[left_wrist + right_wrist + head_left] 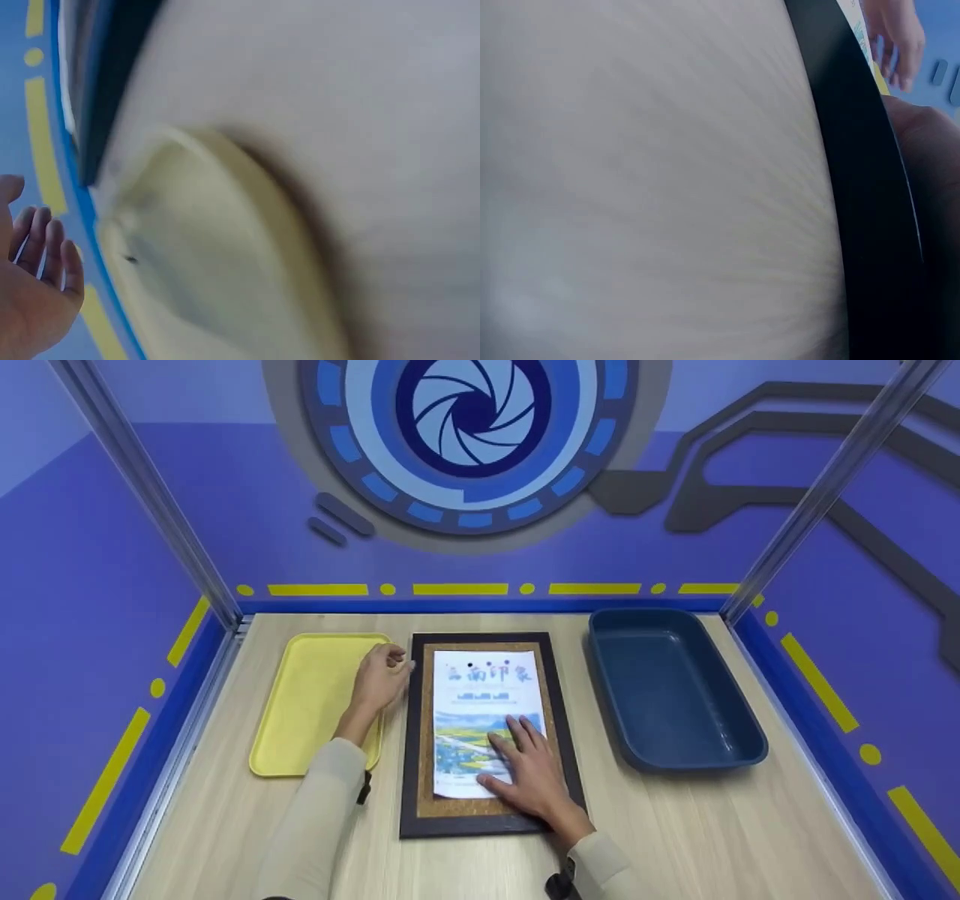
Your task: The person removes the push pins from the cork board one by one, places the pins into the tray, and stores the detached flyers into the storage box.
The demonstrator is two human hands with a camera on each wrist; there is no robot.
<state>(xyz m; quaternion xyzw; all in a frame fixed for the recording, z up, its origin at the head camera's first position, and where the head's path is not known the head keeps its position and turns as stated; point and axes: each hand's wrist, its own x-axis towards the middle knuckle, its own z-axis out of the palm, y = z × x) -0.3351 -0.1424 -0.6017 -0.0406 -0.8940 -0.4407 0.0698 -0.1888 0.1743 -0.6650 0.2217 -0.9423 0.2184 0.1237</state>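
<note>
A printed sheet of paper (465,690) with a coloured landscape lies on a dark-framed cork board (450,808). Several small dots, some of them dark, show near the sheet's top; whether they are pins I cannot tell. My right hand (531,780) rests on the sheet's lower right with fingers spread. My left hand (377,682) is over the right edge of a yellow tray (315,697), beside the board's left edge. Its fingers are loosely bent, and nothing shows in its grasp in the left wrist view. There, a tiny dark thing (131,259) shows in the tray.
A deep blue bin (667,697) stands to the right of the board. The pale wooden table (690,825) is bounded by blue printed panels (480,562) at the back and sides, with metal posts (814,495) at the corners.
</note>
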